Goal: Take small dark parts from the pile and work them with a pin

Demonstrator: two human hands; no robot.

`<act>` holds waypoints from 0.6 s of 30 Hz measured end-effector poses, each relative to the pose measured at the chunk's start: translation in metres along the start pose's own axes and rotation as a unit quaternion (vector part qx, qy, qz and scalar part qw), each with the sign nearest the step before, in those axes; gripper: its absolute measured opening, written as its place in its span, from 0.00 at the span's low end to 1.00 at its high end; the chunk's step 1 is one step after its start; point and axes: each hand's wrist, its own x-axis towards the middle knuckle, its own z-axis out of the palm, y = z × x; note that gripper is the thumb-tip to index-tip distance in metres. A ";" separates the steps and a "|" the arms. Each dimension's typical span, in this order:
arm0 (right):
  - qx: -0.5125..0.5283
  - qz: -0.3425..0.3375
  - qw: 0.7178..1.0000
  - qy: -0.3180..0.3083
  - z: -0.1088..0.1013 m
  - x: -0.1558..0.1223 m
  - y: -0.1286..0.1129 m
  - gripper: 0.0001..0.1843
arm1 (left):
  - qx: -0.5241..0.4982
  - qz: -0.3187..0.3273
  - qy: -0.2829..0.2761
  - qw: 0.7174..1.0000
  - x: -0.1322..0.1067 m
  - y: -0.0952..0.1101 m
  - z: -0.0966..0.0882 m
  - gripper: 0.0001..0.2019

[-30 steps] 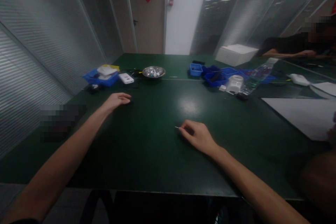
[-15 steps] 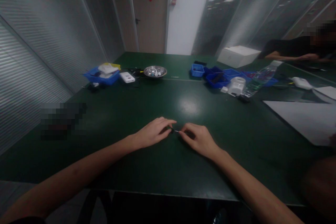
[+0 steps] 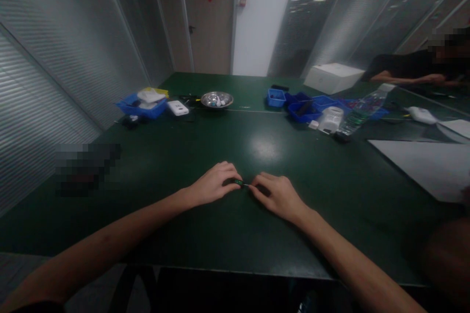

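My left hand (image 3: 217, 183) is closed, thumb and fingertips pinching a small green piece with light marks, like a little circuit board (image 3: 238, 182). From its right end a thin pale pin or wire (image 3: 246, 185) runs to the fingertips of my right hand (image 3: 273, 190). That hand is closed too, pinching the far end of the thin piece. Whether the two small pieces are joined cannot be made out. Both hands are low over the green table (image 3: 205, 234), close to each other.
Behind my hands stand a metal bowl (image 3: 207, 102) with small parts, a white device (image 3: 178, 108) and blue trays (image 3: 303, 116). To the right are a plastic bottle (image 3: 362, 113), a white box (image 3: 332, 78) and a white board (image 3: 414, 161). A person (image 3: 407, 68) sits at the far right.
My left fingers, more spread half a second ago, have curled down onto the small green piece. Its marked face now shows. The right hand has barely moved.
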 end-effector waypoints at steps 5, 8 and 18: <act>0.002 0.007 1.000 -0.003 0.004 0.000 0.001 0.12 | -0.011 0.003 -0.003 1.000 0.000 -0.001 0.001 0.10; 0.022 0.021 1.000 -0.002 0.006 0.001 0.002 0.12 | -0.016 0.004 -0.004 1.000 0.001 -0.002 0.001 0.10; -0.032 0.029 0.999 -0.012 0.008 0.003 0.001 0.12 | -0.016 0.007 -0.006 1.000 0.003 -0.004 0.001 0.08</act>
